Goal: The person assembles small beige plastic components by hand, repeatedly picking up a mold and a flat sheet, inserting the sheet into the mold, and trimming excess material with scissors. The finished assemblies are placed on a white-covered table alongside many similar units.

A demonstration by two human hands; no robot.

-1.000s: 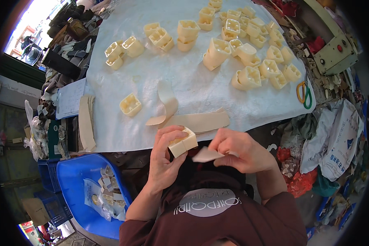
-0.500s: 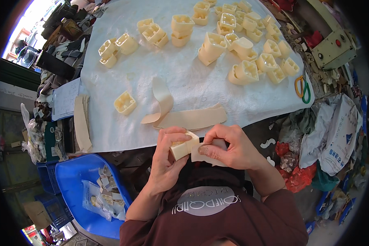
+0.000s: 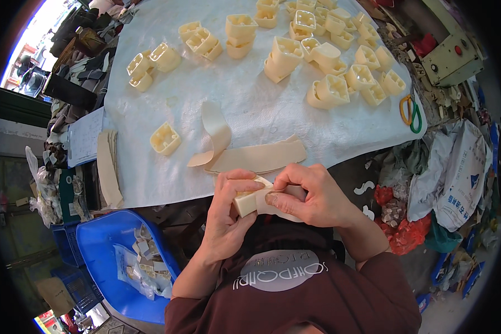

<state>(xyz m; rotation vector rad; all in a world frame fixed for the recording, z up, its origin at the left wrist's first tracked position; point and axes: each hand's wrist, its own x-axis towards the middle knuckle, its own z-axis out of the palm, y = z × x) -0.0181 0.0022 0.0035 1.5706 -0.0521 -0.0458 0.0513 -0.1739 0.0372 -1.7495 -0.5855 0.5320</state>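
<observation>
My left hand [image 3: 224, 209] is wrapped round a cream plastic shoe heel [image 3: 245, 205], just off the table's near edge. My right hand [image 3: 313, 196] pinches a pale beige strip [image 3: 263, 207] between thumb and fingers. One end of that strip lies against the heel's side, where my right thumb presses. Beyond my hands, a flat beige strip [image 3: 261, 156] and a curled one [image 3: 215, 129] rest on the white-covered table [image 3: 150, 172]. A single heel [image 3: 165, 138] sits to their left.
Several heels [image 3: 333, 92] stand in clusters and stacks at the far side. Scissors [image 3: 411, 113] with orange and green handles lie at the right edge. More strips [image 3: 110, 170] hang over the left edge. A blue tub [image 3: 117, 303] holds scraps; white sacks [image 3: 458, 175] stand right.
My right hand has shifted slightly left with the strip, bringing its thumb against the heel's side. The left hand keeps its hold on the heel. The view has moved slightly.
</observation>
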